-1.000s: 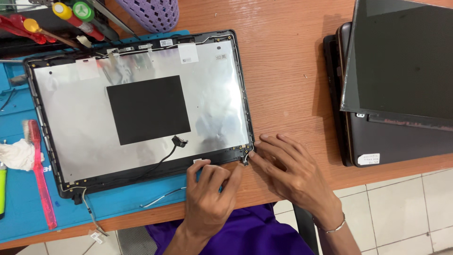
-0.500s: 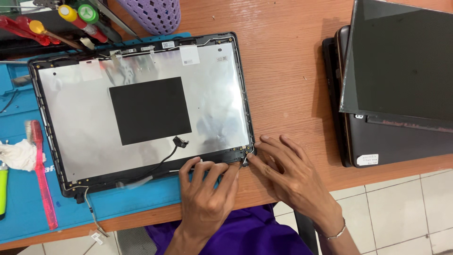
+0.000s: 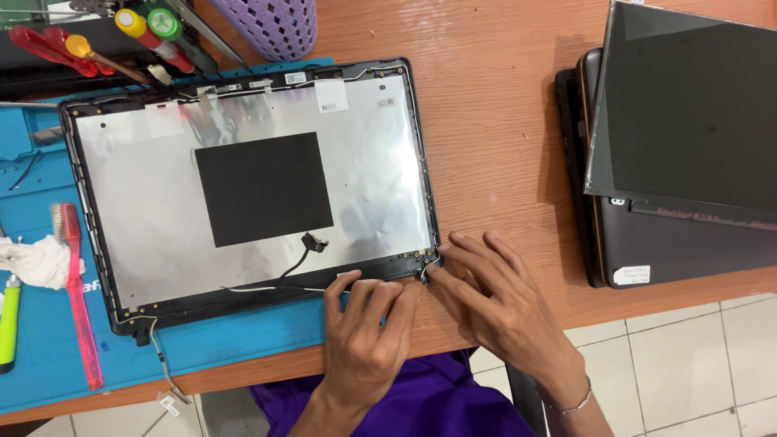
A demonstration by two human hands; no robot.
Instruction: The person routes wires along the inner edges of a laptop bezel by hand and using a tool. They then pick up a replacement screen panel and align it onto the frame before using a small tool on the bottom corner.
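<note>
Two bare hands, left hand [image 3: 364, 336] and right hand [image 3: 506, 311], no sleeves. A thin silver bracelet [image 3: 573, 402] circles the right wrist. Purple clothing [image 3: 421, 400] covers the lap.

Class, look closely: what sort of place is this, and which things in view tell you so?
Probably an electronics repair bench: an opened laptop lid shell lies on a blue work mat, screwdrivers stand by, and a loose screen panel rests on another laptop.

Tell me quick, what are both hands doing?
Left hand: open, fingertips on the laptop lid cover bottom edge.
Right hand: open, fingertips at its corner, holding nothing.
</note>
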